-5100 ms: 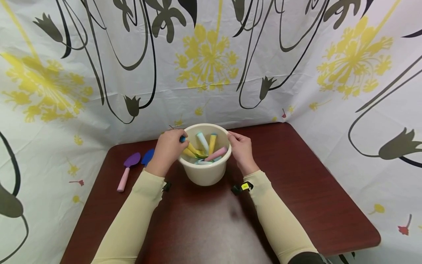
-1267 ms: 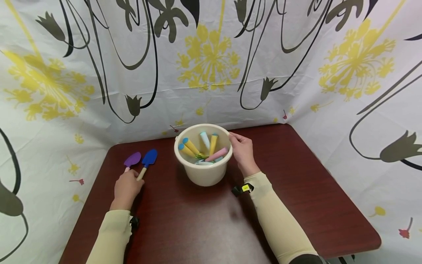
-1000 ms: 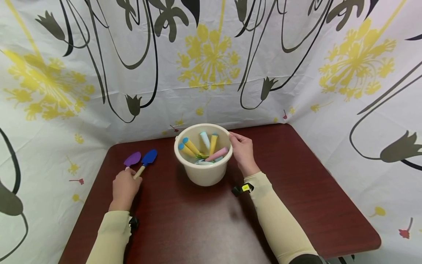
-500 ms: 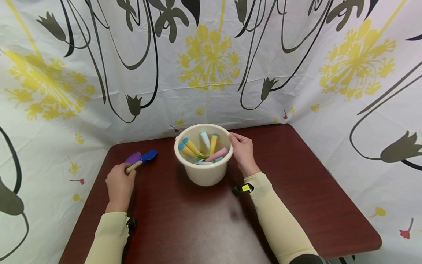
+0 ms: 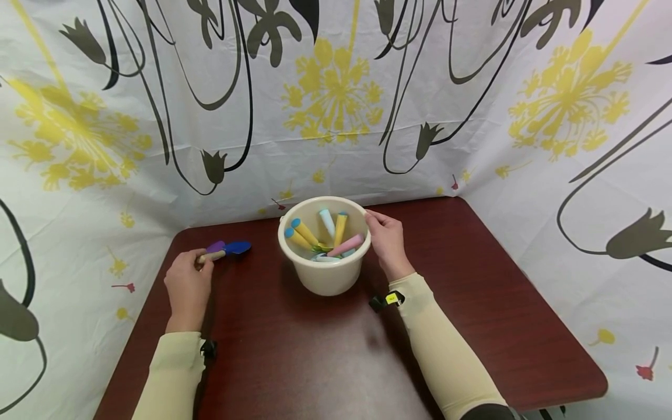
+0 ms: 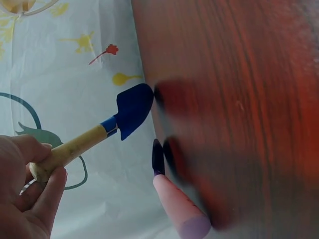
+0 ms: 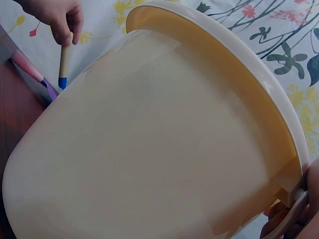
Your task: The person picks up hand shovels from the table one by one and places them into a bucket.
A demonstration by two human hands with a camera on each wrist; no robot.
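My left hand (image 5: pixel 188 286) pinches the end of the pale wooden handle of a blue garden trowel (image 5: pixel 237 248). Its handle is raised; in the left wrist view the tip of the blue blade (image 6: pixel 134 109) is right at the table surface. Beneath it lies a purple trowel (image 5: pixel 214 247), its pink handle (image 6: pixel 179 204) showing in the left wrist view but hidden behind my hand in the head view. My right hand (image 5: pixel 388 245) grips the right rim of a cream bucket (image 5: pixel 328 277). Inside the bucket several handles stick up: yellow with blue ends, light blue and pink (image 5: pixel 345 245).
The dark red-brown table (image 5: pixel 472 303) has rounded corners. A white patterned curtain (image 5: pixel 336 169) hangs right behind its back edge and along both sides. The bucket stands near the back edge, right of the trowels.
My left hand has left the bucket's rim, gone left to the trowels and taken the blue trowel's handle, tipping its end up. My right hand has stayed on the bucket.
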